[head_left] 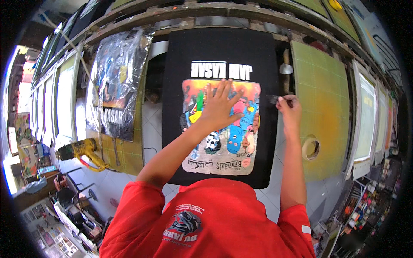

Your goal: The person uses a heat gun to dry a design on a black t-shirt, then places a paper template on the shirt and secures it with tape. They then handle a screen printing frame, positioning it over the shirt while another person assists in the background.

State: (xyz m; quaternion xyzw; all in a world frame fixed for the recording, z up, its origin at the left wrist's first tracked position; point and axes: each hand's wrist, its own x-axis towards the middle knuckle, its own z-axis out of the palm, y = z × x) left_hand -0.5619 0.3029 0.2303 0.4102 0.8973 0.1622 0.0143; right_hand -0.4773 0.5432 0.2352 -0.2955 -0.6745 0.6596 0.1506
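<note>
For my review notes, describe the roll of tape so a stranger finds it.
Start at the black printed cloth under the left hand, then go right to the yellow-green board. Low on it, near its left edge, lies the roll of tape: a pale ring, unlike the flat board.

I see bold white capitals point(208, 70) on the black cloth point(219, 45), upside down to me, just beyond its colour print point(234, 133). Black lettering point(228, 164), also upside down, runs along the print's near end. White words point(188, 239) stand around a dark emblem point(185, 222) on my red shirt point(232, 210). To my left, white capitals show through a plastic-wrapped pack point(118, 64).
</note>
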